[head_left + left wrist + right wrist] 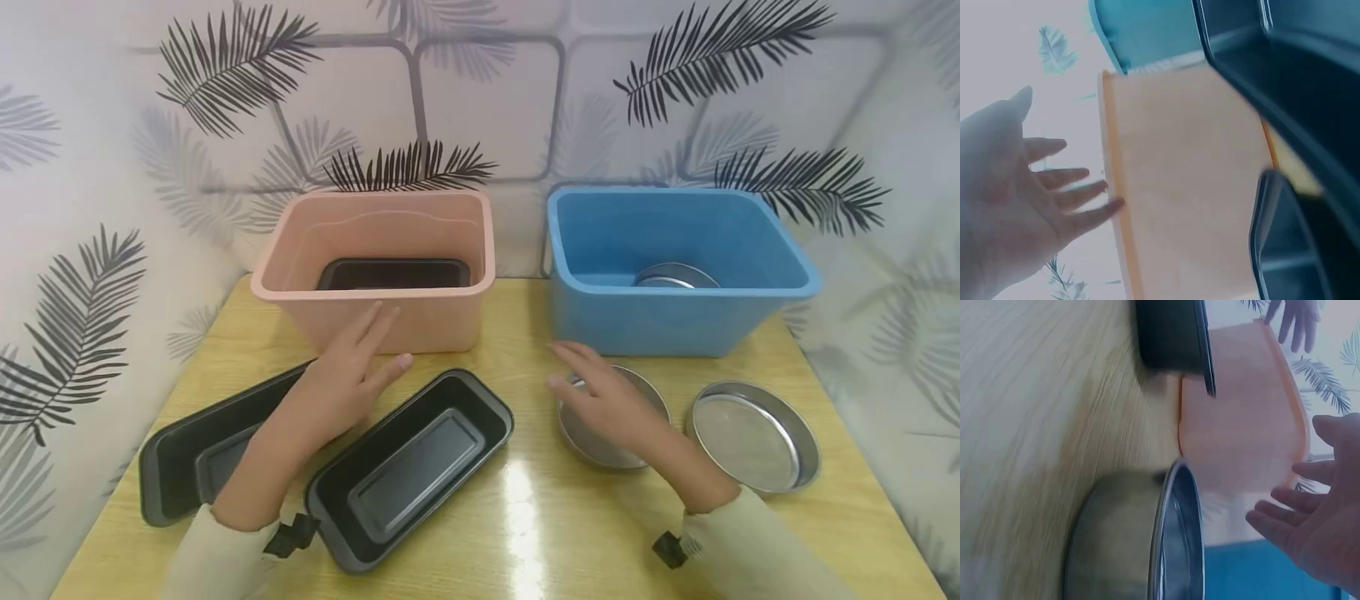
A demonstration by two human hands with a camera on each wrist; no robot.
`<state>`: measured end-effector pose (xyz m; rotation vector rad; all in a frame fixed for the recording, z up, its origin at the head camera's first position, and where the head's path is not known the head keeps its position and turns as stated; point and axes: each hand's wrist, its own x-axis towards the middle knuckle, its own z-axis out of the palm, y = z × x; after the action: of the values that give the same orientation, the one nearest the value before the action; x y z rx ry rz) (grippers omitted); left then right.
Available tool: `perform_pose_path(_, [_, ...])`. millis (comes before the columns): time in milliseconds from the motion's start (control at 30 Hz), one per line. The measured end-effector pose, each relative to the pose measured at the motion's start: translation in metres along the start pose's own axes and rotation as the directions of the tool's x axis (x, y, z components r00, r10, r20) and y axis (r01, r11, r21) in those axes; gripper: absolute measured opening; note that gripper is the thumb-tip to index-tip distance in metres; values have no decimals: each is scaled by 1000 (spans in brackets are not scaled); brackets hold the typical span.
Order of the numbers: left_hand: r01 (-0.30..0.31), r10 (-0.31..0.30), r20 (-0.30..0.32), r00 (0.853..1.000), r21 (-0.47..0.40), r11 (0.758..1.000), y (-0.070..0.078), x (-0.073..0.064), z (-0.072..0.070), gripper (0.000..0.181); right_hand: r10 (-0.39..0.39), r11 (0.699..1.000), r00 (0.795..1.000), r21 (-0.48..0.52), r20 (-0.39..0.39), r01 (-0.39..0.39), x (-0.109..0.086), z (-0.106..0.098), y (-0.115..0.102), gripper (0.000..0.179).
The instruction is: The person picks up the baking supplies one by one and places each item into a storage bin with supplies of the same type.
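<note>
My left hand is held out with straight, spread fingers above two dark loaf pans, its fingertips overlapping the front of the pink bin in the head view. One loaf pan lies partly behind that forearm; the other loaf pan sits to its right. Nothing is in the left palm, as the left wrist view shows. My right hand, fingers extended and holding nothing, hovers over a round metal cake pan and hides part of it. A second round cake pan rests farther right.
Inside the pink bin lies another dark loaf pan. The blue bin at the back right contains a round metal pan. Both bins stand on the wooden table against a leaf-patterned wall covering.
</note>
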<state>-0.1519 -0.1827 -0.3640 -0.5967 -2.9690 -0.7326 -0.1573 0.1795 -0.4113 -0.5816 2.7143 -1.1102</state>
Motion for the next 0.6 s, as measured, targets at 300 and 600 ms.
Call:
perform_pose_path(300, [-2, 6, -196, 981, 20, 1000, -43, 6, -38, 55, -83, 965, 994, 256, 71, 62, 29, 23, -10, 47])
perform_pose_path(600, [112, -109, -188, 976, 6, 994, -92, 17, -73, 62, -117, 967, 980, 243, 160, 76, 58, 34, -13, 48])
